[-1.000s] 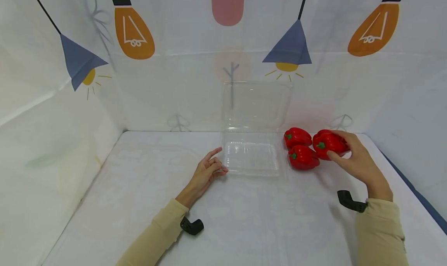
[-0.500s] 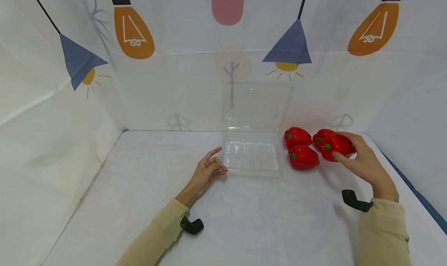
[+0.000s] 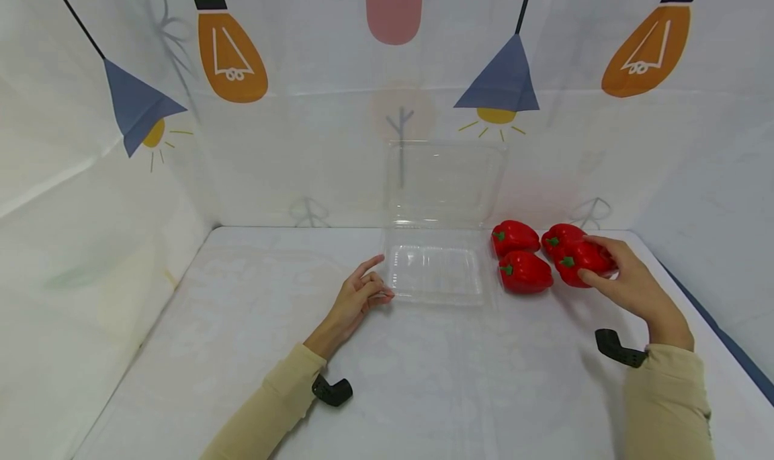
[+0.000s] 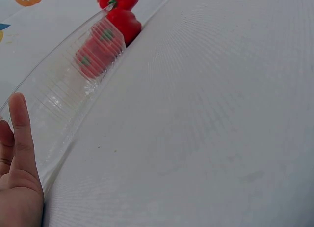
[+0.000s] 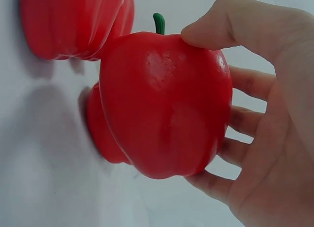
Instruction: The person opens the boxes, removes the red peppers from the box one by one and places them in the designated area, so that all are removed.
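My right hand [image 3: 629, 282] grips a red bell pepper [image 5: 167, 109] with a green stem, thumb near the stem and fingers along the far side. In the head view it overlaps another red bell pepper [image 3: 555, 237] just behind it. Two more, a rear bell pepper [image 3: 514, 236] and a front bell pepper [image 3: 525, 272], lie to the left. A clear hinged plastic container [image 3: 437, 266] stands open, its lid [image 3: 447, 178] raised against the back wall. My left hand [image 3: 357, 302] holds the container's near left edge, thumb against its outside in the left wrist view.
The white table [image 3: 423, 393] runs to a white printed back wall [image 3: 314, 151] and side walls. A black wrist mount sits on each sleeve. The peppers stand close to the container's right side.
My right hand has shifted to the right and slightly nearer with its bell pepper, uncovering the bell pepper behind. The left hand and the container have stayed still.
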Demonstrator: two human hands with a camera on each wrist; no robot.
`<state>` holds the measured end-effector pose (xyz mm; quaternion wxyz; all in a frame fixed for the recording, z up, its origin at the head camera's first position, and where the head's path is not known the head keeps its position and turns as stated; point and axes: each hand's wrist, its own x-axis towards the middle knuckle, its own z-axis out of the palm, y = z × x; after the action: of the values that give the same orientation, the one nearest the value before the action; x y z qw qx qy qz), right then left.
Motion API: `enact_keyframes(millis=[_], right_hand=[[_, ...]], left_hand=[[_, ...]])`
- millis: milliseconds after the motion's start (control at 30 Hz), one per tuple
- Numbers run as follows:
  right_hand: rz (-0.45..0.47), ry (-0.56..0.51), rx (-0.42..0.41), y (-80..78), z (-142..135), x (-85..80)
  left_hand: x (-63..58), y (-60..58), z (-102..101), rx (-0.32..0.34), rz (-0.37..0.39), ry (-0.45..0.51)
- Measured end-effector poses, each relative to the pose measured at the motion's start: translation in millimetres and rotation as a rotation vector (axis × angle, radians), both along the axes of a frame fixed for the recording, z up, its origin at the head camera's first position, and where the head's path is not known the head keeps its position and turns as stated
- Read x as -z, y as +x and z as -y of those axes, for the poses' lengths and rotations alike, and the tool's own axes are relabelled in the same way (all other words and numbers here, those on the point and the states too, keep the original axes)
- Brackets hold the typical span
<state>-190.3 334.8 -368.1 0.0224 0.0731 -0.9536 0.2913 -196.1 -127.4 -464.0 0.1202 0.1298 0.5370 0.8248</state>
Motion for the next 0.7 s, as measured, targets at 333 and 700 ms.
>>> enact_keyframes(millis=[333,700], right_hand=[[0.053,0.003,-0.009,-2.5,-4.3,7.6],[0.080,-0.019,-0.006,-6.2,-9.9,18.6]], left_hand=[[-1.9,1.2,0.0,-0.004,0.007,-0.006],[-1.6,1.6,-0.1,-0.004,0.012,-0.002]])
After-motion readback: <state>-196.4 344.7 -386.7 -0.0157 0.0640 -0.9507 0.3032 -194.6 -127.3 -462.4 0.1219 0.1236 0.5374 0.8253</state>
